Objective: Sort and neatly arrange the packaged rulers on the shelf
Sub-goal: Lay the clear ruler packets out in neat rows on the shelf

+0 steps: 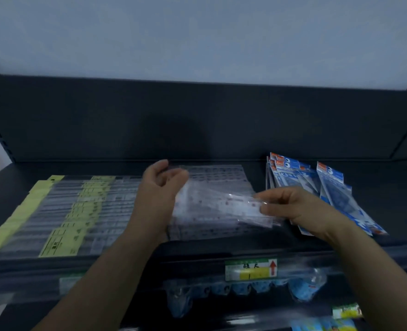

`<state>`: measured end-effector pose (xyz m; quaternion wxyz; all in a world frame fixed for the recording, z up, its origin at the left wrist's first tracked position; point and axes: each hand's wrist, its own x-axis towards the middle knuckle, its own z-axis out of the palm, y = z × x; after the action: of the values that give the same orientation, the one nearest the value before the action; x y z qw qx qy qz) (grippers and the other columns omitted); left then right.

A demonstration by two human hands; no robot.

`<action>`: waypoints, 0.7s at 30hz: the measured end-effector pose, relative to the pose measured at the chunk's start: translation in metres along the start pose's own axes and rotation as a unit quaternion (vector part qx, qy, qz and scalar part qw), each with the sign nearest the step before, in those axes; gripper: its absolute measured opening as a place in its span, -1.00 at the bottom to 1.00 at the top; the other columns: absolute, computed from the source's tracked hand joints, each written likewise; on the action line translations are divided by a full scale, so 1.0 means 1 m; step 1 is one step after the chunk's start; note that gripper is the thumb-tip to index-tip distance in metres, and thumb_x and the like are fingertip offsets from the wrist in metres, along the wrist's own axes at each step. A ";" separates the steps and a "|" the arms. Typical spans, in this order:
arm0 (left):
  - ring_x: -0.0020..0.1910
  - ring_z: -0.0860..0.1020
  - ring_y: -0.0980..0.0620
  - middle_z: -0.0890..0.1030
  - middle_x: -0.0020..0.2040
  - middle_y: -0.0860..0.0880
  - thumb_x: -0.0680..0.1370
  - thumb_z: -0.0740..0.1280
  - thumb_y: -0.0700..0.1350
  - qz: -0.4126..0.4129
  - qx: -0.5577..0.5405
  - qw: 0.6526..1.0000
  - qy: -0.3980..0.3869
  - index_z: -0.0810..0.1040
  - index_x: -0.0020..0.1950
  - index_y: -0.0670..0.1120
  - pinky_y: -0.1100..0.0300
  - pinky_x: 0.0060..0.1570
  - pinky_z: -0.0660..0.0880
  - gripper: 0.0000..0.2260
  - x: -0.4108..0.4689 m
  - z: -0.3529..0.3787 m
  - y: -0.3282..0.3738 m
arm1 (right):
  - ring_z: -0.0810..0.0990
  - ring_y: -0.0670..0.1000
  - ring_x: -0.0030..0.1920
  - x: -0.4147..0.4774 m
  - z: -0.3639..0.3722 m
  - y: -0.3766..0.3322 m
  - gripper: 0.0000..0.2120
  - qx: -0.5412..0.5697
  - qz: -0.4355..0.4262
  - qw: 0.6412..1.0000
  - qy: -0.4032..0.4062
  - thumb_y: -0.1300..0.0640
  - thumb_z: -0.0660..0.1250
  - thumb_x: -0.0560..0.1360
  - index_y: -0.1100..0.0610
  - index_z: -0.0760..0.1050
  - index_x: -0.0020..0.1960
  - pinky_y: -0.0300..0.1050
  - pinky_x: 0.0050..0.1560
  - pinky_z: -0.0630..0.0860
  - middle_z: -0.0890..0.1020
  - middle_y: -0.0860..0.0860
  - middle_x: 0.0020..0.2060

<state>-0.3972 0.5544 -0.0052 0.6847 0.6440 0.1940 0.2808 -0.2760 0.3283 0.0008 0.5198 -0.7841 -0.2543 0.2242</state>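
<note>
A clear packaged ruler with pink marks (224, 206) is pinched at its right end by my right hand (293, 209), held tilted just above a flat pile of similar clear rulers (212, 180) at the shelf's middle. My left hand (158, 187) hovers over the ruler's left end with curled, parted fingers; motion blur hides whether it touches the pack. Rows of clear rulers with yellow labels (61, 211) lie fanned out on the left. Blue-and-white ruler packs (329, 187) are spread on the right, partly under my right hand.
The dark shelf (389, 182) has a tall back panel (197, 120) close behind the piles. A price tag with a red arrow (251, 269) sits on the front rail. Below hang blue packaged items (303, 289) on a lower level.
</note>
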 end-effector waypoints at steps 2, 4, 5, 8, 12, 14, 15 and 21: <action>0.11 0.51 0.18 0.54 0.13 0.17 0.52 0.39 -0.02 0.089 0.209 0.973 -0.034 0.47 0.30 0.06 0.30 0.03 0.41 -0.65 -0.003 -0.012 -0.004 | 0.64 -0.16 -0.03 0.003 -0.001 0.007 -0.76 -0.081 -0.002 0.997 -0.017 0.28 0.40 0.46 -0.02 0.63 0.02 -0.38 0.03 0.53 0.69 -0.07 -0.02; 0.12 0.45 0.22 0.49 0.15 0.20 0.54 0.37 0.03 0.129 0.386 0.906 -0.116 0.49 0.30 0.11 0.41 0.05 0.34 -0.67 -0.007 -0.015 -0.012 | 0.62 -0.14 0.03 0.006 0.005 0.013 -0.74 -0.132 -0.007 0.991 -0.029 0.24 0.41 0.47 -0.10 0.62 0.03 -0.33 0.08 0.52 0.67 -0.09 0.04; 0.14 0.45 0.20 0.49 0.17 0.20 0.54 0.36 0.05 0.130 0.438 0.877 -0.150 0.49 0.31 0.12 0.44 0.05 0.35 -0.66 -0.008 -0.015 -0.017 | 0.61 -0.13 0.06 0.008 0.008 0.016 -0.73 -0.152 -0.015 0.988 -0.028 0.21 0.41 0.47 -0.10 0.61 0.08 -0.30 0.12 0.52 0.65 -0.10 0.07; 0.19 0.45 0.07 0.53 0.21 0.13 0.54 0.33 0.11 0.122 0.528 0.822 -0.176 0.47 0.33 0.15 0.20 0.19 0.40 -0.64 -0.012 -0.016 -0.026 | 0.56 -0.22 0.05 0.008 0.014 0.020 -0.68 -0.197 -0.053 0.979 -0.015 0.19 0.41 0.48 -0.07 0.58 0.19 -0.46 0.05 0.44 0.58 -0.19 0.09; 0.18 0.43 0.06 0.51 0.23 0.14 0.52 0.32 0.18 0.141 0.568 0.793 -0.167 0.48 0.33 0.17 0.22 0.17 0.34 -0.62 -0.017 -0.020 -0.027 | 0.45 -0.21 0.16 0.002 0.018 0.030 -0.61 -0.303 -0.129 0.944 -0.004 0.13 0.44 0.45 -0.03 0.52 0.27 -0.59 0.10 0.25 0.47 -0.20 0.15; 0.23 0.40 0.08 0.46 0.29 0.17 0.53 0.28 0.20 0.144 0.575 0.784 -0.184 0.47 0.34 0.18 0.23 0.22 0.31 -0.61 -0.021 -0.023 -0.027 | 0.31 -0.24 0.31 -0.006 0.021 0.033 -0.62 -0.326 -0.150 0.933 -0.012 0.09 0.41 0.48 -0.05 0.51 0.29 -0.64 0.19 0.10 0.40 -0.23 0.28; 0.26 0.38 0.08 0.43 0.32 0.17 0.54 0.27 0.21 0.144 0.576 0.782 -0.191 0.47 0.35 0.18 0.23 0.25 0.29 -0.62 -0.023 -0.024 -0.027 | 0.26 -0.28 0.34 -0.010 0.022 0.034 -0.64 -0.324 -0.155 0.933 -0.017 0.07 0.37 0.51 -0.06 0.50 0.29 -0.64 0.21 0.07 0.37 -0.26 0.32; 0.43 0.25 0.14 0.28 0.48 0.18 0.56 0.24 0.19 0.130 0.556 0.799 -0.189 0.39 0.41 0.18 0.22 0.36 0.23 -0.58 -0.034 -0.034 -0.028 | 0.23 -0.37 0.28 -0.032 0.027 0.036 -0.72 -0.338 -0.166 0.926 0.020 0.07 0.25 0.57 -0.05 0.53 0.26 -0.70 0.11 0.10 0.29 -0.31 0.28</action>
<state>-0.4407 0.5593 -0.0399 0.1896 0.9733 0.0981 0.0841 -0.3113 0.3151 -0.0396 0.2590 -0.8641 -0.4311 0.0196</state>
